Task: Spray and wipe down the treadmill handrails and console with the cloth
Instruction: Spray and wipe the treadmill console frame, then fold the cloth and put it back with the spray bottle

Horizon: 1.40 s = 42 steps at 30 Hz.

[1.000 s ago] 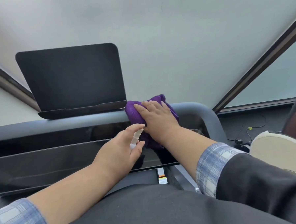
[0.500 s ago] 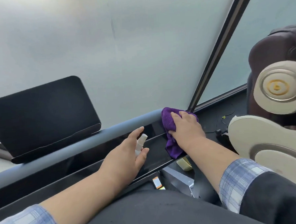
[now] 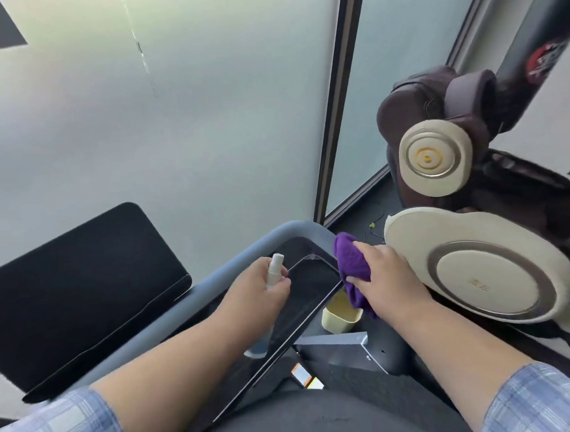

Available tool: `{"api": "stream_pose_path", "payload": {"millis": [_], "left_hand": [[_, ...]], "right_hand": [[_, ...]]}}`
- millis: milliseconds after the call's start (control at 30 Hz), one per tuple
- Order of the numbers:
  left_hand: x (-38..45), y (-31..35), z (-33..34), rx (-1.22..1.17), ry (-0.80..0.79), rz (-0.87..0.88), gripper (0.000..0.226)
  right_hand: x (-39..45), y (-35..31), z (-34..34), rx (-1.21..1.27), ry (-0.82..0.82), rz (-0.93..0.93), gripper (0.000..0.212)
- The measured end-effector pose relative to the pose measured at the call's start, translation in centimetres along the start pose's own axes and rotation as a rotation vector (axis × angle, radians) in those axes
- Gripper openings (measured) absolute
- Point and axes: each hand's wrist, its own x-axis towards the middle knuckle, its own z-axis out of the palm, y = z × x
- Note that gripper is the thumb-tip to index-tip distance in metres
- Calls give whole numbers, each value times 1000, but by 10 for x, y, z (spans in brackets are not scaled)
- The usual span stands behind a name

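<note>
At the lower left of the frame a dark tablet stand (image 3: 79, 286) leans on the grey handrail (image 3: 195, 296), which runs up to a bend near the centre. Just below that bend the left hand (image 3: 258, 290) has its grip closed round a small white spray bottle (image 3: 274, 270), nozzle up, seemingly kept ready for another spray. Right of centre the right hand (image 3: 384, 276) has its grip closed on the purple cloth (image 3: 352, 268), pressing it against the rail's downward side, likely to wipe there. Beneath it stands a pale yellow cup (image 3: 340, 318).
</note>
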Motion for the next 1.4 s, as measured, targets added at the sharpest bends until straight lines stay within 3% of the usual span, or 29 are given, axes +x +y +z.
{"api": "stream_pose_path", "payload": {"millis": [67,167,233,400,533,633,733,800,867,933,1033,1167,1267,1400], "left_hand": [[1,14,-9,-201,-5,-58,8],[-1,32,-19,-366,-109,-28,29],[-7,38,-24,-353,-193,41,31],[-32,38,-23,-181,-157,190,44],[-51,41,-7,-72,-158,251,34],[-61,46,5,-81,-211,282,20],[-75,52,17,-100,-329,321,22],[-86,57,26,-137,-420,329,28],[-95,64,36,-206,-501,334,29],[-101,74,50,-232,-572,353,27],[-113,93,81,-191,-593,381,32],[-141,125,144,-92,-496,442,25],[-170,156,202,-34,-447,528,24],[-214,195,282,-38,-463,557,21]], "right_hand": [[-20,-27,-6,126,65,-110,68],[-48,-60,-8,217,126,-222,74],[-66,-76,-7,227,151,-231,77],[-111,-86,-6,99,132,-197,91],[-143,-79,-2,58,83,-146,99],[-166,-64,2,372,85,-123,91],[-187,-42,3,918,190,119,85],[-197,-27,-2,1247,120,290,100],[-209,-8,-6,1467,-40,283,110],[-222,6,-10,1564,-78,216,89],[-243,24,-25,1700,82,290,60],[-283,68,-57,1648,340,344,38],[-327,113,-89,1571,438,339,42],[-392,186,-126,1466,428,353,60]]}}
